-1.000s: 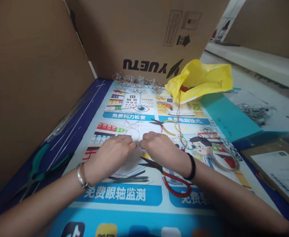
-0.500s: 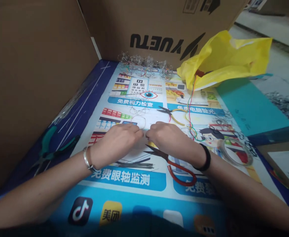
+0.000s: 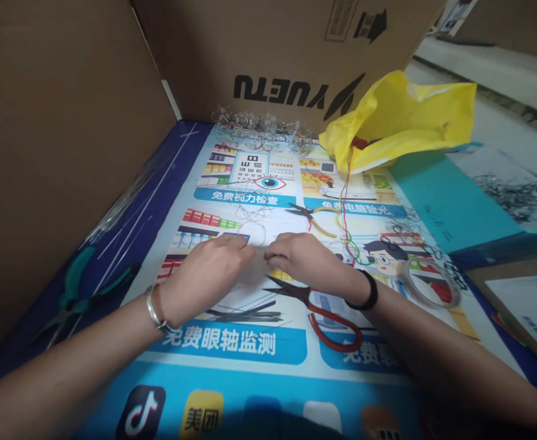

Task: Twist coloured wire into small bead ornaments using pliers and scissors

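My left hand (image 3: 207,272) and my right hand (image 3: 304,258) lie close together on a printed poster mat (image 3: 232,354), fingertips pinched and almost meeting. Between them runs a thin wire that bends into a small loop (image 3: 253,232) just beyond the fingers. Both hands are closed on that wire. Red-handled scissors (image 3: 323,311) lie under my right wrist. A bundle of dark thin wires (image 3: 245,316) lies near my left wrist.
Yellow-handled pliers (image 3: 317,218) and coloured threads (image 3: 347,232) lie beyond my hands. A yellow plastic bag (image 3: 397,119), a tape roll (image 3: 429,281), green pliers (image 3: 82,293), a heap of wire pieces (image 3: 259,131) and cardboard walls (image 3: 52,140) surround the mat.
The hands have stayed pinched together on the wire, shifting only slightly. The head camera has tilted, so the whole scene moved in the picture.
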`<state>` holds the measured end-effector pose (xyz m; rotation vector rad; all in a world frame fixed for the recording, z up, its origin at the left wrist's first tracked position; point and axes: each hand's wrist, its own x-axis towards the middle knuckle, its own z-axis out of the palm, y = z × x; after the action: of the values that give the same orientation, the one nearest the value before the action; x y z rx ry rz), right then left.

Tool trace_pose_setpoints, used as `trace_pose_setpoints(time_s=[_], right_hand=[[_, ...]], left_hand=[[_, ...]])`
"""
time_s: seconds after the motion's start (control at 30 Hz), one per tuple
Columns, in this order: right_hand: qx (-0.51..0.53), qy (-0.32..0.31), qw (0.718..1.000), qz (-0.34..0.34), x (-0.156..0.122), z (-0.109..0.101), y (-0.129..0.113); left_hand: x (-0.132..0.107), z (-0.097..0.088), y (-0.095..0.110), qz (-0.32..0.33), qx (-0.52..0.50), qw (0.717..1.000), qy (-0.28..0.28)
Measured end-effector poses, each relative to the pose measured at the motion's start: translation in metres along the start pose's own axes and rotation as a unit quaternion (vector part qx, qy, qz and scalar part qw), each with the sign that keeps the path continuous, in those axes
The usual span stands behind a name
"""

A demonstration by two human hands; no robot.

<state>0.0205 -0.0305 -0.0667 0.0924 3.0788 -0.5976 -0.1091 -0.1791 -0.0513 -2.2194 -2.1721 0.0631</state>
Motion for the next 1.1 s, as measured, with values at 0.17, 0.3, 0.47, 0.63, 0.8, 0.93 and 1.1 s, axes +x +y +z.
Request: trace_pose_setpoints(time_s=[0.17,0.3,0.47,0.63,0.8,0.93,1.1], right_hand=[[0.119,0.038,0.991,0.056,0.000,0.001,0.001],[0.224,0.054,0.968,0.104,-0.001,0.005,0.003],[0.415,0.045,0.895,0.157,-0.002,0.015,0.009],[0.561,0.051,0.802,0.197,-0.003,0.014,0.007],[0.611,0.077,0.765,0.190,-0.003,0.012,0.004],[0.642,0.109,0.739,0.174,-0.002,0.018,0.003],[0.668,0.161,0.708,0.163,0.000,0.025,0.000]], left_hand=[[0.003,0.002,-0.003,-0.031,-0.041,0.998,0.024],[0.007,0.006,-0.009,-0.065,-0.160,0.983,0.055],[0.013,0.013,-0.014,-0.131,-0.331,0.932,0.066],[0.017,0.020,-0.012,-0.209,-0.563,0.798,0.053],[0.019,0.024,-0.006,-0.221,-0.724,0.650,0.063],[0.020,0.024,-0.001,-0.229,-0.782,0.575,0.070],[0.021,0.023,0.004,-0.241,-0.802,0.541,0.076]])
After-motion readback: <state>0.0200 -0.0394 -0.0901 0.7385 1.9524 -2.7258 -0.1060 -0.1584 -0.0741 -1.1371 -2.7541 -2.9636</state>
